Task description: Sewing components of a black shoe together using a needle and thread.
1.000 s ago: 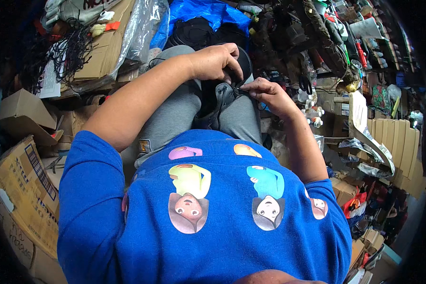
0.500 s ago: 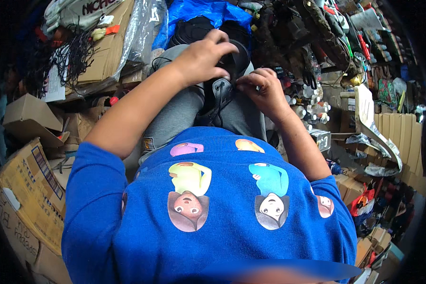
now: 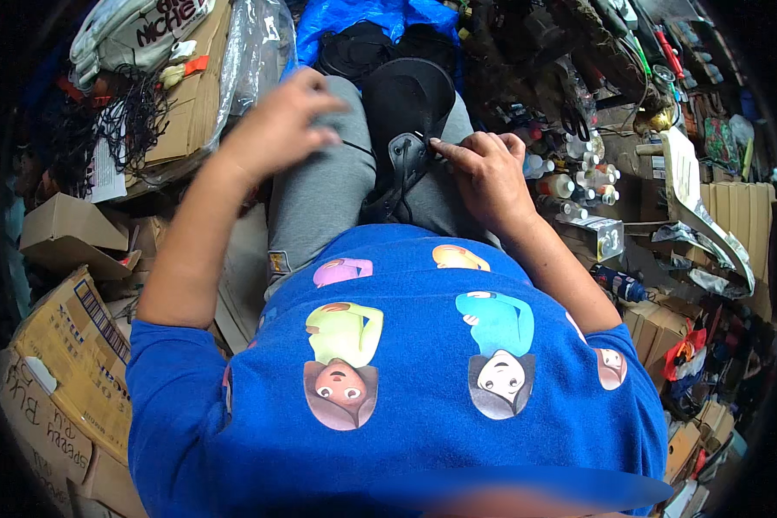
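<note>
A black shoe upper (image 3: 410, 95) lies across my lap between my grey-trousered thighs. It has a tab with metal eyelets (image 3: 406, 148) and a black lace (image 3: 401, 192) trailing toward me. With thumb and forefinger closed, my right hand (image 3: 489, 173) pinches the edge of the upper beside the eyelets. Above my left thigh, apart from the upper, is my left hand (image 3: 289, 121). Motion smears its fingers, so whatever they may hold cannot be made out. A thin dark cord (image 3: 358, 148) runs over the left thigh near the upper.
Beyond my knees, round black pieces (image 3: 354, 50) rest on blue plastic sheeting (image 3: 311, 39). Cardboard and clear plastic (image 3: 250, 73) with tangled black cords (image 3: 129, 129) lie left. Open boxes (image 3: 69, 224) stand nearer. Several small bottles (image 3: 561, 185) and clutter crowd the right.
My left hand has swung away from the upper, leftward over the thigh. My right hand stays at the upper's edge. More of the upper now shows.
</note>
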The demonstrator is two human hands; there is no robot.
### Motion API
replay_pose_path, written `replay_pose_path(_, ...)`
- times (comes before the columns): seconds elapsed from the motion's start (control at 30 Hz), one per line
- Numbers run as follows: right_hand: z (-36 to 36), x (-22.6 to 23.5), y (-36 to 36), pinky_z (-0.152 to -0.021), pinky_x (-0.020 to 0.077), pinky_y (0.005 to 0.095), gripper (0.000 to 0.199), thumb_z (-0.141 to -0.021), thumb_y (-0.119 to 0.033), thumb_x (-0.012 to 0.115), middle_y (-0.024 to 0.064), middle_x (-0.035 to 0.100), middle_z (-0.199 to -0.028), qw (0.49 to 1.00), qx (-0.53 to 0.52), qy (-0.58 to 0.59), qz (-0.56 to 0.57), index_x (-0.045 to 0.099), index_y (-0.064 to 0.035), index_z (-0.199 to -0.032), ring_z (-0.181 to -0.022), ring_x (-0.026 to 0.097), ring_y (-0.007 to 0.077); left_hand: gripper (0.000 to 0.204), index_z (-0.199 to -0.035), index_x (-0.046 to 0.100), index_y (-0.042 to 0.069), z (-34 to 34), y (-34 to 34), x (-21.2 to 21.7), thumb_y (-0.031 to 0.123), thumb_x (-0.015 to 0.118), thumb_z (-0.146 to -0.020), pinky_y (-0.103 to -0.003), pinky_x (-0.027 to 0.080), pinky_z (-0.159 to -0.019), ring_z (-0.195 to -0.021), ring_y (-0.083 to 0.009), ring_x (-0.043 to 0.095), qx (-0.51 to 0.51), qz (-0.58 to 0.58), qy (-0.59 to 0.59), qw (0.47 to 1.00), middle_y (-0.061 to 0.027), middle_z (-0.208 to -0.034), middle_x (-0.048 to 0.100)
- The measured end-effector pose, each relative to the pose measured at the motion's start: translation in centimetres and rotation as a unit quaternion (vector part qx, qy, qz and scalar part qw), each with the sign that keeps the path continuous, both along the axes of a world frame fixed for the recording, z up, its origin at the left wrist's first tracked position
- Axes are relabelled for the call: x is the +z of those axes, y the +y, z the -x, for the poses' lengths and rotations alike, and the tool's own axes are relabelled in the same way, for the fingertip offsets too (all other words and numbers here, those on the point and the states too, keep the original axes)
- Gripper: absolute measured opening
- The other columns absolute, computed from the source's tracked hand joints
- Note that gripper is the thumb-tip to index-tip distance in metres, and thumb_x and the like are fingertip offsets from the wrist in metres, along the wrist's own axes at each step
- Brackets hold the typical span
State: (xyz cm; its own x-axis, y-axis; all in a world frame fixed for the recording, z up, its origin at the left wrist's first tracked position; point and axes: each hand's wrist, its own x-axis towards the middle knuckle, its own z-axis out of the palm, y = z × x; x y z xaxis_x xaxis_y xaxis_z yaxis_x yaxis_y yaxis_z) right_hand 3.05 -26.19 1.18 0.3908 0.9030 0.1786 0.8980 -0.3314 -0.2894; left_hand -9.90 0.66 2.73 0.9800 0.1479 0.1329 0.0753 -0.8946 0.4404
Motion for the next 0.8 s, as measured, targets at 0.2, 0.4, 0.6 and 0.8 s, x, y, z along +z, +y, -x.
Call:
replay_pose_path(0.2,-0.3,0.1,0.0,-0.088,0.0331,0.0418,0.031,-0.081,-0.009,0.058,0.0041,0.056,-0.081,0.999,-0.012,0.033,0.009,0.068,-0.0221,-0.106,-0.088,0.054,0.0221,0.016,-0.095,0.061,0.004,-1.3,0.2,-0.7,0.012,0.062,-0.082,-0.039,0.047,-0.079,-0.088,-0.028,0.061,-0.005,0.075,0.003,0.997,-0.0104,-0.093,0.058)
replay_pose_path(0.4,0.2,0.3,0.0,-0.087,0.0329,0.0423,0.032,-0.079,-0.009,0.058,0.0043,0.055,-0.08,1.0,-0.009,0.006,0.015,0.068,-0.022,-0.106,-0.088,0.054,0.0216,0.016,-0.096,0.058,-0.002,-0.8,8.0,1.3,-0.002,0.052,-0.081,-0.036,0.045,-0.081,-0.09,-0.0294,0.057,0.191,-0.176,-0.062,0.964,-0.0142,-0.097,0.054)
replay_pose_path(0.6,0.8,0.2,0.2,-0.089,0.0315,0.0437,0.036,-0.077,-0.01,0.058,0.0048,0.054,-0.08,0.998,-0.005,-0.049,0.038,0.066,-0.0214,-0.11,-0.087,0.055,0.0213,0.041,-0.102,0.063,0.004,1.4,0.2,-0.8,-0.013,0.048,-0.069,-0.036,0.044,-0.084,-0.086,-0.0304,0.056,0.033,0.072,-0.068,0.995,-0.0148,-0.095,0.054)
replay_pose_path(0.8,-0.6,-0.4,-0.2,-0.085,0.0317,0.0418,0.036,-0.077,-0.011,0.06,0.004,0.054,-0.081,0.999,0.003,0.026,0.029,0.067,-0.0242,-0.11,-0.086,0.054,0.0217,0.019,-0.09,0.069,0.008,0.9,-5.2,-1.8,0.002,0.065,-0.072,-0.036,0.043,-0.073,-0.078,-0.0269,0.055,0.025,-0.024,-0.07,0.997,-0.0071,-0.077,0.054)
